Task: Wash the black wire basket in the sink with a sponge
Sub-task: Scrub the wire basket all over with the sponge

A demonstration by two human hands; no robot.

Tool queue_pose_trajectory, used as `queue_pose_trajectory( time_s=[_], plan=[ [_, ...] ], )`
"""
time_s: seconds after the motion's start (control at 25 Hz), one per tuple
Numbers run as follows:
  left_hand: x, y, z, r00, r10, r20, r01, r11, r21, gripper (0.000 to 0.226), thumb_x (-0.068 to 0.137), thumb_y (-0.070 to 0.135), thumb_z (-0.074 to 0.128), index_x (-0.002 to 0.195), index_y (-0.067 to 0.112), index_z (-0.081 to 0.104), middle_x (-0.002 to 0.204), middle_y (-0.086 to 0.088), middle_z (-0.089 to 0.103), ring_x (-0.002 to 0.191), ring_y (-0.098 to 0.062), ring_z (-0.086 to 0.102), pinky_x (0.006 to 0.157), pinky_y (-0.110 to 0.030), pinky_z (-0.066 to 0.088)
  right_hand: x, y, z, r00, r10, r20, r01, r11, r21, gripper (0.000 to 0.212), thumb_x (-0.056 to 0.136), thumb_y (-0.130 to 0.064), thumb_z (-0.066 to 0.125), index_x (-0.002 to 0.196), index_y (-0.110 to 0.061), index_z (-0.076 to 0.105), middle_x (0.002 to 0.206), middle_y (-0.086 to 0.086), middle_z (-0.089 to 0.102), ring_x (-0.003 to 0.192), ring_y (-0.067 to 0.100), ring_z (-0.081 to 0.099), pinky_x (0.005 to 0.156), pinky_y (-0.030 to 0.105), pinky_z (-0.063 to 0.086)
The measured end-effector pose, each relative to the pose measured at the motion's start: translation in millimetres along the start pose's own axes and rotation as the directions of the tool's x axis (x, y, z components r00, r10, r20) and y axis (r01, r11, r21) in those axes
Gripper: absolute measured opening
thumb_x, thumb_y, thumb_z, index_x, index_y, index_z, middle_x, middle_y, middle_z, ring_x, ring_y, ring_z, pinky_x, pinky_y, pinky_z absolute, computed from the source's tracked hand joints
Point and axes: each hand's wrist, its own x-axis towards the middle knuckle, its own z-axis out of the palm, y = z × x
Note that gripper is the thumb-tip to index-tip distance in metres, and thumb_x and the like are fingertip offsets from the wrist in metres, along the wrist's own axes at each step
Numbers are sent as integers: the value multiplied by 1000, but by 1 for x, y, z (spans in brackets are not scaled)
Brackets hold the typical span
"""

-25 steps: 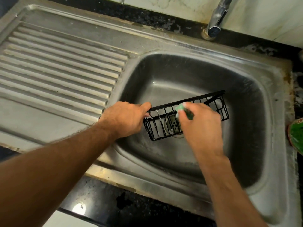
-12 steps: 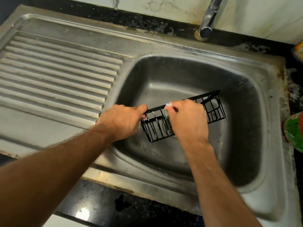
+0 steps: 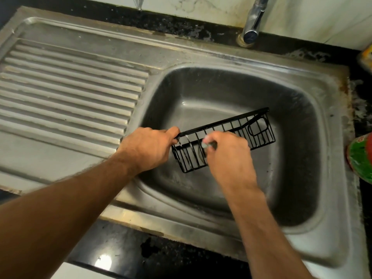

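The black wire basket (image 3: 227,137) is inside the sink (image 3: 314,117), held up over the drain in the middle of the bowl. It is tilted, with its far right end higher. There is open room all round it: the bowl's back wall, right wall and near wall are all well apart from the wires. Only its left end comes near the sink's left edge, beside the ridged draining board (image 3: 70,93).

The left hand (image 3: 147,150) has a tight grip on the top left corner of the basket. Its fingers are curled round the top bar there.

The right hand (image 3: 227,156) is over the middle of the basket and hides part of it. Its grip is narrow, with the fingers pinched on a small sponge (image 3: 206,140) that is pale and a bit green. The sponge is blurry and touches the wires just under the top bar.

The tap (image 3: 252,21) stands behind the sink, well apart from the basket. A green and red thing (image 3: 360,156) sits at the right edge, on the dark desk (image 3: 112,244) round the sink.
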Motion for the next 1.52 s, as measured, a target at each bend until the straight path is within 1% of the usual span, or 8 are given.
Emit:
queue_pose_trajectory(
  time_s=[0.16,0.36,0.48,0.64,0.88,1.04,1.28,1.52],
  plan=[
    [-2,2,-5,1000,-23,14,22,1000,15,23,107,42,27,119,27,39,108,-1,73,86,-31,70,73,-41,52,10,-5,5,995,52,-86,-49,998,38,18,98,-30,61,107,-16,69,90,1,70,78,12,66,74,23,58],
    [-3,4,-5,1000,-11,11,11,999,42,24,107,40,27,120,25,40,108,-2,72,88,-34,70,73,-41,51,-28,25,-5,993,86,75,-95,989,116,16,96,-24,64,110,-28,69,110,-7,66,84,2,64,78,17,57],
    [-2,2,-3,1000,-17,2,17,1000,26,24,106,40,27,120,25,40,109,-2,72,87,-35,70,73,-43,53,-15,26,-15,984,150,-92,-126,966,226,21,93,-31,68,114,-29,70,107,-13,70,87,-2,66,80,15,56],
    [-2,1,-4,1000,-7,-3,7,1000,22,26,106,42,25,119,26,40,108,-2,73,87,-34,70,76,-44,54,16,15,-6,983,27,-183,-8,995,101,20,95,-29,65,113,-22,70,103,-3,69,93,8,66,87,30,59],
    [-2,1,-3,1000,-1,-7,1,1000,22,25,106,40,28,120,25,41,112,-2,72,90,-37,70,74,-42,51,-12,26,-8,992,119,-45,-116,992,58,21,97,-26,62,117,-24,68,102,-4,69,83,4,63,77,17,54],
    [-1,1,-4,1000,-10,-8,9,1000,-19,24,106,42,26,117,26,40,108,-3,73,86,-34,70,73,-42,53,19,6,-8,996,18,-87,-18,1000,-1,22,97,-14,61,118,-16,69,105,4,68,86,9,59,78,15,46],
    [-2,3,-6,1000,-18,18,17,1000,25,25,108,41,26,121,26,41,109,-1,72,88,-33,70,66,-36,42,-2,22,-12,989,146,15,-146,989,-21,11,98,-24,61,100,-17,69,81,-2,65,71,7,64,68,23,58],
    [-1,0,-4,1000,-7,8,6,1000,5,23,108,42,25,117,27,38,105,-1,72,83,-30,69,70,-40,51,23,9,-19,999,-8,-54,5,999,-54,15,97,-16,61,108,-19,71,87,3,71,83,18,67,81,38,60]
  ],
)
